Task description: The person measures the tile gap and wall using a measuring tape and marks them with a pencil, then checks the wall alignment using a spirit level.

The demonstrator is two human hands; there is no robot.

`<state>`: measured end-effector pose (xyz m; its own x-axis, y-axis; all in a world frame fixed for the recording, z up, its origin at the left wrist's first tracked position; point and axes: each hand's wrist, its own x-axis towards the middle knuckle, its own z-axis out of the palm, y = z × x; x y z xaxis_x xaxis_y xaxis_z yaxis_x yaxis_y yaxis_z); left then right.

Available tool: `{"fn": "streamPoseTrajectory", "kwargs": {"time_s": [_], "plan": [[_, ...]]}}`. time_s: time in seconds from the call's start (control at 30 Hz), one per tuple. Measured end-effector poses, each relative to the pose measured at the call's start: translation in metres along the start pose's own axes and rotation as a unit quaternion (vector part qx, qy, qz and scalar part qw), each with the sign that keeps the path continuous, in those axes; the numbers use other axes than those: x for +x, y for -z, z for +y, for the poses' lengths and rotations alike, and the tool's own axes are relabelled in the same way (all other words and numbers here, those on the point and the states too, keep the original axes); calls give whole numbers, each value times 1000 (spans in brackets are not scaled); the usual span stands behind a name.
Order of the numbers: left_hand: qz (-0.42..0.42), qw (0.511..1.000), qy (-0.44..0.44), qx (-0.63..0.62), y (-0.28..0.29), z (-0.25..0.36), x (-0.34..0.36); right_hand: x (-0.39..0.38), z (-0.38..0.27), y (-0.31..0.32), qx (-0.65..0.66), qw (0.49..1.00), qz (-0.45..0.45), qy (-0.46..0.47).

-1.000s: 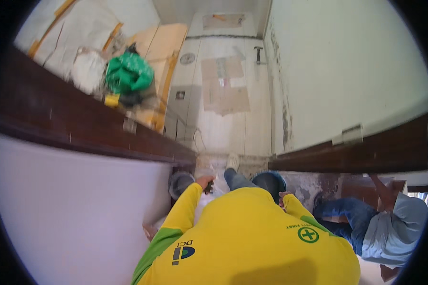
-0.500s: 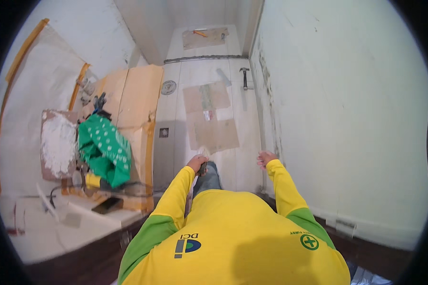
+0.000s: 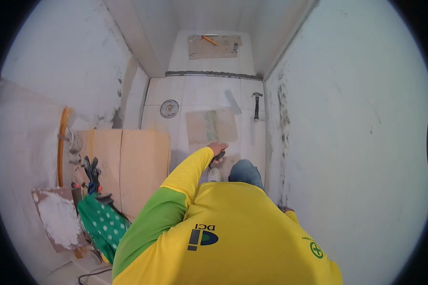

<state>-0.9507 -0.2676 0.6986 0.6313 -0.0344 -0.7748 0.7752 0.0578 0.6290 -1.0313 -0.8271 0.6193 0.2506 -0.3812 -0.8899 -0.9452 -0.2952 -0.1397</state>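
My left hand (image 3: 218, 149) is closed around a small dark object (image 3: 219, 156); its kind does not show. That arm reaches forward over a flattened cardboard sheet (image 3: 228, 124) lying on the pale tiled floor. My right hand (image 3: 286, 208) is low beside the right wall, mostly hidden past my yellow shirt, so its fingers cannot be made out. Ahead on the right, a claw hammer (image 3: 257, 106) lies close to the wall. A round metal drain cover (image 3: 169, 109) is on the floor at the left.
On the left are cardboard panels (image 3: 145, 154), dark gloves (image 3: 92, 173), a green dotted bag (image 3: 100, 221) and a board smeared with white paste (image 3: 59, 219). A raised dark threshold (image 3: 209, 73) crosses the floor ahead. Beyond it, an orange-handled tool (image 3: 209, 41) lies on cardboard (image 3: 199, 51).
The view has shifted forward and my body leans lower. My left hand has moved forward and right with the dark object. My right hand has dropped back beside the right wall.
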Motion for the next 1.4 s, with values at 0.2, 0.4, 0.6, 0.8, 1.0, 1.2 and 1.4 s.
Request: {"fn": "streamPoseTrajectory", "kwargs": {"time_s": [0.2,0.4,0.6,0.8,1.0,1.2,1.4], "plan": [[-21,994,-85,69,92,96,77,63,-115,-56,-56,997,-10,-60],[168,871,-236,396,218,40,140,52,-417,-152,-133,990,-31,45],[203,970,80,-111,279,111,140,65,-772,-185,-261,943,-29,204],[275,881,167,-347,325,83,146,-131,-927,-381,-248,890,-85,373],[267,888,192,-321,374,97,206,-128,-907,-481,-387,816,-188,387],[282,845,150,-428,462,165,219,-95,-1005,-473,-753,441,-71,483],[303,819,94,-478,513,210,259,-58,-1165,-463,-653,590,-81,467]]}}
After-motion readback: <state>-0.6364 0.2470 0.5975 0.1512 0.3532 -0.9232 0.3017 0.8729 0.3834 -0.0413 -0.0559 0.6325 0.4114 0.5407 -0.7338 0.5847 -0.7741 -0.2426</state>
